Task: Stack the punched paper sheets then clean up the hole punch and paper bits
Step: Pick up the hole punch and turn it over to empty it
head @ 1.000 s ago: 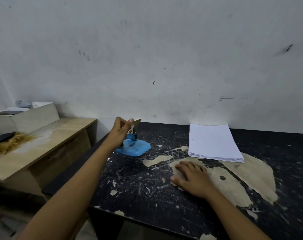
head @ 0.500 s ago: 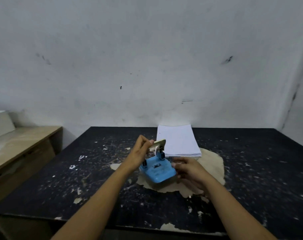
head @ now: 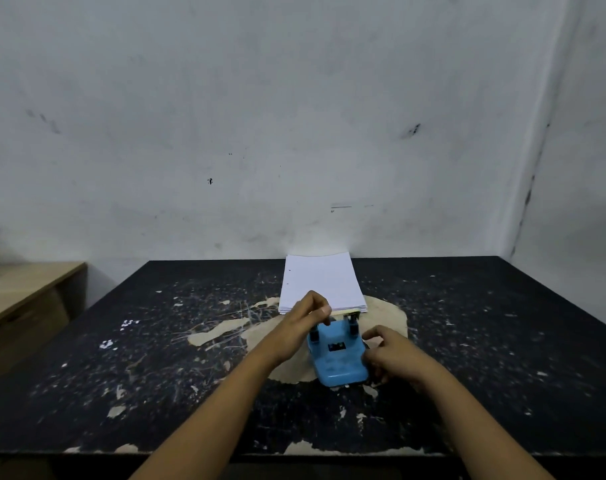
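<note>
scene: head view, black counter (head: pixel 468 341) with worn, peeling top, pale bare patches, against a marked white wall (head: pixel 294 116)
hole punch (head: pixel 338 355): blue, turned so its blue base faces the camera, black label on the base, two dark punch posts at its far end; sits mid-counter over the big pale patch (head: pixel 388 313), just in front of the paper stack
hole punch lever: pale metal edge shows at the far end, touching or just short of the stack's near edge, cannot tell which
paper stack (head: pixel 320 282): white sheets, squared up, lying flat at the back centre of the counter near the wall; small dark dots along its left margin, too small to read as holes
left hand (head: pixel 303 323): grip clenched on the far left end of the hole punch, thumb on top, fingers curled round the lever end
right hand (head: pixel 393 351): at the right side of the hole punch base, fingers curled; blurred, so cannot tell if the grip holds the base or only touches it
paper bits (head: pixel 128 323): small white specks scattered on the left part of the counter, well apart from the punch; hard to tell from paint chips
wooden desk (head: pixel 21 292): light wood, left edge of view, lower than the counter, apart from it
arms: both bare forearms reach in from the bottom edge
</note>
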